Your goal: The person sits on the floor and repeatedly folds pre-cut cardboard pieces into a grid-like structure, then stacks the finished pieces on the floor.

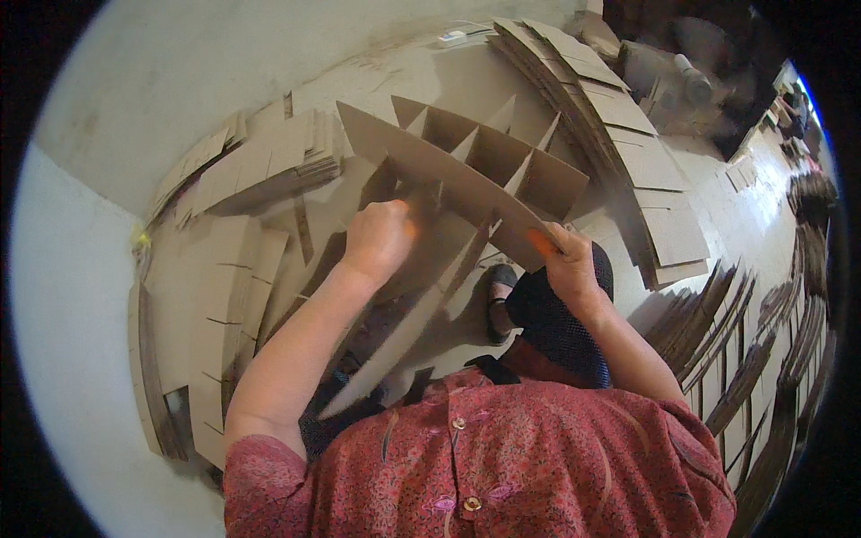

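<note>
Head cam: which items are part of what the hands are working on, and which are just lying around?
In hand:
- cardboard divider grid, held by left hand and right hand
- loose slotted strip slanting under the grid

Lying about:
- flat cardboard stack at left
- fanned cardboard sheets at right
- slotted strips on the floor, far right
- white object by the wall

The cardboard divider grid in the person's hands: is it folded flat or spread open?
Spread open. The cardboard divider grid shows separate open cells between its crossed strips, held up by the left hand and right hand.
</note>
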Demonstrator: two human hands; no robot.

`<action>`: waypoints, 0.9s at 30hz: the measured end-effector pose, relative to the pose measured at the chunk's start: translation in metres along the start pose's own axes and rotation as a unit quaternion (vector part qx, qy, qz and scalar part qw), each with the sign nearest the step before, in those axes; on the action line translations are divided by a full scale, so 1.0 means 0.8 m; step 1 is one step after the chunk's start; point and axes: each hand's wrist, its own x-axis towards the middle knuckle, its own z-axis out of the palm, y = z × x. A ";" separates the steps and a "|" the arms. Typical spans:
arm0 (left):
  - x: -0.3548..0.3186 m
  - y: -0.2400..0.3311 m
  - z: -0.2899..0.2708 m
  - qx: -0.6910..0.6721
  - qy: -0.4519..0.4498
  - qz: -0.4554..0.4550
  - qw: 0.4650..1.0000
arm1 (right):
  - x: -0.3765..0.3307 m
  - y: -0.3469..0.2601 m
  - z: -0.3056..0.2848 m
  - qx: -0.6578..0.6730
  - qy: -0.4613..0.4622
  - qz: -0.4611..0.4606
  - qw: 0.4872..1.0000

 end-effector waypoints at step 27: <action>0.015 -0.093 -0.031 -0.051 -0.047 -0.043 0.997 | 0.040 -0.052 -0.010 -0.210 -0.212 -0.111 0.948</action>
